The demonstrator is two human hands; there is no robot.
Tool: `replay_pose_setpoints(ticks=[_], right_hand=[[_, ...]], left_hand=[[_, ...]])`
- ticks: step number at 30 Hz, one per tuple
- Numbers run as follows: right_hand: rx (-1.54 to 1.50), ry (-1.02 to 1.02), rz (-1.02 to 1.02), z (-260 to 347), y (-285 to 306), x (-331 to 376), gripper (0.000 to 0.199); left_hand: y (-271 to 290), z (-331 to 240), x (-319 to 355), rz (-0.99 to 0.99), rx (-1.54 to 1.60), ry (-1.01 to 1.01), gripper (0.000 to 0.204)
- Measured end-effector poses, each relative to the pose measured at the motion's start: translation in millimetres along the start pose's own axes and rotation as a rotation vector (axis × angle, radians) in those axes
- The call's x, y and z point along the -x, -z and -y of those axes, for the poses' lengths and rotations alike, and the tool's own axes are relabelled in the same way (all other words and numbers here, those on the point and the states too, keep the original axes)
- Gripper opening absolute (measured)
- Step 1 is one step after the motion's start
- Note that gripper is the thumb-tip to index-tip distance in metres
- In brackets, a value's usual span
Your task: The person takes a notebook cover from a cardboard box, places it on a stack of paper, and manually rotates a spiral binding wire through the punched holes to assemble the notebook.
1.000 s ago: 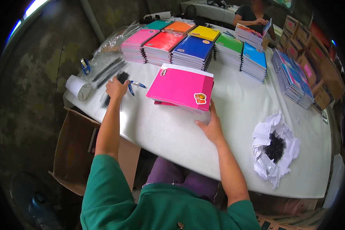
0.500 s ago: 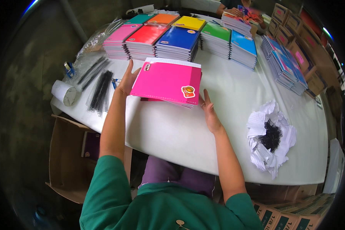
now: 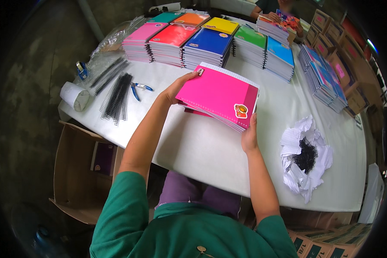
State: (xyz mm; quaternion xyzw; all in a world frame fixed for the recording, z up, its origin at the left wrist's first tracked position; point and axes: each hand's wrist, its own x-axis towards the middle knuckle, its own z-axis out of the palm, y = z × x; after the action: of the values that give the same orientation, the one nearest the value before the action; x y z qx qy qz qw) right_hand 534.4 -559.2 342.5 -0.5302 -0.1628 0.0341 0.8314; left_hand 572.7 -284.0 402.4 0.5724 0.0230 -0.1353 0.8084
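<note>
Between my hands is a loose stack of pink notebook covers and pages [image 3: 217,95], punched with holes along its near edge and without a coil. It is tilted, its right side nearer to me. My left hand [image 3: 179,89] grips its left end, the thumb over the top. My right hand [image 3: 250,135] closes on the near right corner, fingers partly hidden underneath. Another pink edge [image 3: 198,112] shows below the stack. Left of it lie blue-handled pliers [image 3: 138,89] and a bundle of black spiral coils [image 3: 116,101].
Piles of bound notebooks [image 3: 208,41] line the table's far side. Crumpled white paper [image 3: 290,172] holds black coil scraps [image 3: 305,155] at right. A roll of tape [image 3: 81,70] sits at left, above an open carton [image 3: 69,172]. Across the table, another person's hand [image 3: 271,17] is among notebooks.
The pink stack has shifted right in view and turned, its right end coming nearer. My right hand, spread beside it before, now grips its corner. The pliers show more fully.
</note>
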Motion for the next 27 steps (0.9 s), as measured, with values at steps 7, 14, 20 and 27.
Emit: replay_pose_setpoints(ticks=[7,14,20,27], right_hand=[[0.417,0.339,-0.128,15,6,4,0.092],[1.259,0.686,0.251,59,9,8,0.054],[1.02,0.631,0.212,69,8,11,0.047],[1.166,0.498,0.24,90,3,21,0.041]], left_hand=[[75,-12,38,-1.238,-1.483,0.092,0.055],[96,19,55,-1.302,-1.605,0.15,0.029],[117,18,73,-1.278,-1.447,0.133,0.028],[106,22,81,-1.168,-1.518,0.169,0.025]])
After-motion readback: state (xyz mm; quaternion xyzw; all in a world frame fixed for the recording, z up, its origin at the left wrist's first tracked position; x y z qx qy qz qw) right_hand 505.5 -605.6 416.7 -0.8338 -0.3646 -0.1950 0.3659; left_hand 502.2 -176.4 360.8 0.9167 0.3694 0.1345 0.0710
